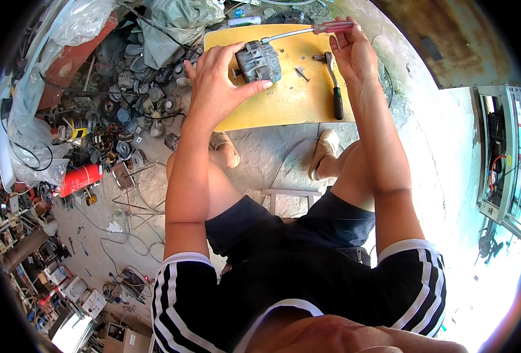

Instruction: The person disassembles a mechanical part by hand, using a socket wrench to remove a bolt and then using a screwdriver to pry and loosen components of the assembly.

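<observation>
My left hand [214, 79] is wrapped around a grey, grimy metal motor housing [259, 61], thumb on its near side and fingers over its left and far side. The housing rests on a yellow board [295, 109]. My right hand [353, 54] grips the red handle of a long-shafted nut driver [288, 34], held almost level. Its tip meets the far right edge of the housing. Nearer me, a ratchet wrench [335, 82] with a dark green handle lies by the board's right edge. A small bolt [303, 75] sits between the housing and the ratchet.
Piled motor parts [137, 88] and clear plastic bags [37, 135] crowd the floor on the left, with a red cylinder [81, 179] among them. A spray can [244, 21] lies beyond the board. A metal cabinet [498, 159] stands at the right. Cables [128, 235] trail across the floor.
</observation>
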`<state>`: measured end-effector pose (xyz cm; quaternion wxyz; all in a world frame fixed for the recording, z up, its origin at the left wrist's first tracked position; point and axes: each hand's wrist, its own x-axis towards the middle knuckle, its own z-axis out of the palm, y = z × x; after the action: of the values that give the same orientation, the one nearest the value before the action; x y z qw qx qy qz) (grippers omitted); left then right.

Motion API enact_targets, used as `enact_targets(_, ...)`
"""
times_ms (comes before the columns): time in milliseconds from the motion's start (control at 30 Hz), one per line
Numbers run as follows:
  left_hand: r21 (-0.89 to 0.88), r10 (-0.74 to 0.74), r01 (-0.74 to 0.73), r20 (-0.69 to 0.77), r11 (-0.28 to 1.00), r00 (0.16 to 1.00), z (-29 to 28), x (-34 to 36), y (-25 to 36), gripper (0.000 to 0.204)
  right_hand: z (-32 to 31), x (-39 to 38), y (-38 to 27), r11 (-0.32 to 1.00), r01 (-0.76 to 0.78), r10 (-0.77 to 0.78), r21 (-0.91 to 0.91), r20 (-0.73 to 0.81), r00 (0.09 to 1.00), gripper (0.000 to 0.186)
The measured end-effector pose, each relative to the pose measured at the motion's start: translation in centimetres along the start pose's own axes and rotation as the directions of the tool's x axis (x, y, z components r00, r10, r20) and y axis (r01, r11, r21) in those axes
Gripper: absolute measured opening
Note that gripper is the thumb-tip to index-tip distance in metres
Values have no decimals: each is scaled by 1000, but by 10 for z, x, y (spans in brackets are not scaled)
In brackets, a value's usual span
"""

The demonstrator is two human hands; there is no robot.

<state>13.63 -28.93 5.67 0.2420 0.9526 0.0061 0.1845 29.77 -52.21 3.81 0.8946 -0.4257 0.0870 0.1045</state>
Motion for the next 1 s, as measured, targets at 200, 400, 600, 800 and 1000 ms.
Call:
enact_targets(200,-8,-9,9,3,1000,1000,0,0,-1,82,-6,8,-1,985,75,-82,-158,-36,996,40)
enact_targets(400,-5,-11,11,2,1000,1000,0,0,0,83,-17,14,3,988,112,-100,-109,110,989,45)
enact_targets(600,-6,-15,15,10,1000,1000,-1,0,0,83,2,2,2,989,26,-41,-148,-100,994,39)
enact_targets(800,-3,-6,6,7,1000,1000,-1,0,0,83,2,-1,10,996,80,-83,-46,-63,995,38)
enact_targets(1000,2,0,0,0,1000,1000,0,0,-1,83,13,-12,4,996,41,-47,-77,-71,996,36)
